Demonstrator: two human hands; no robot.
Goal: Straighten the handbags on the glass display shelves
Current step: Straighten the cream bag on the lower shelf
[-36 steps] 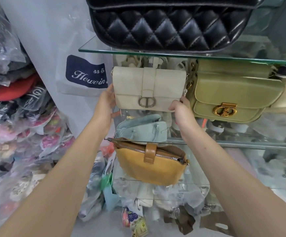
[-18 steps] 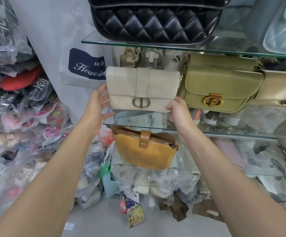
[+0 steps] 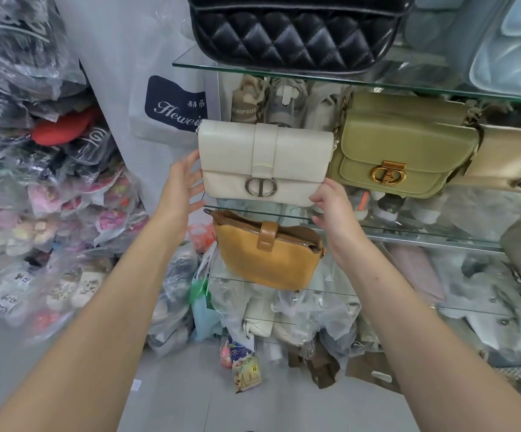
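Note:
A cream flap handbag [image 3: 264,160] with a silver clasp stands upright at the left end of the middle glass shelf [image 3: 408,236]. My left hand [image 3: 183,182] is beside its left edge, fingers spread, fingertips touching or nearly touching the bag. My right hand [image 3: 331,202] is at its lower right corner, fingers loosely apart, not gripping. An olive green bag [image 3: 402,145] with a gold clasp stands right of it, touching. A tan zip bag [image 3: 268,254] sits on the shelf below. A black quilted bag [image 3: 290,29] rests on the top glass shelf [image 3: 190,62].
A gold bag [image 3: 511,160] and a pale blue quilted bag [image 3: 511,48] are at the right. Plastic-wrapped shoes [image 3: 35,198] are piled high on the left. More bagged goods [image 3: 284,322] lie on the floor under the shelves. A white dust bag [image 3: 172,104] hangs behind.
Both hands have loosened from the cream bag: the left now has its fingers spread at the side, the right has opened at the corner. The view has shifted slightly right and up.

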